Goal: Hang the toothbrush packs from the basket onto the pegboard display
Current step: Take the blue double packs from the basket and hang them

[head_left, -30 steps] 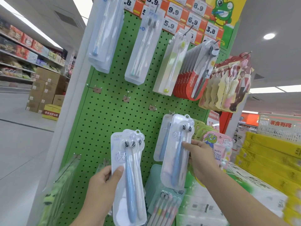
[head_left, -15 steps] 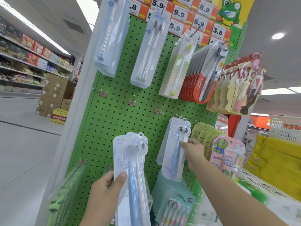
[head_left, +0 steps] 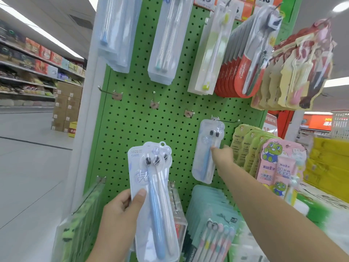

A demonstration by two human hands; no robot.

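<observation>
The right hand (head_left: 222, 155) reached to the centre right of the frame, fingertips pressing a toothbrush pack (head_left: 207, 151) that hung on a hook (head_left: 225, 121) of the green pegboard (head_left: 136, 118); whether its fingers pinched the pack I could not tell. The left hand (head_left: 120, 210), at lower centre, gripped a second pack (head_left: 154, 197) by its edge, thumb across the front, not yet hung. Judging from this, one pack was up, one remained in hand, three bare hooks (head_left: 154, 103) waited above, and the basket was out of sight.
</observation>
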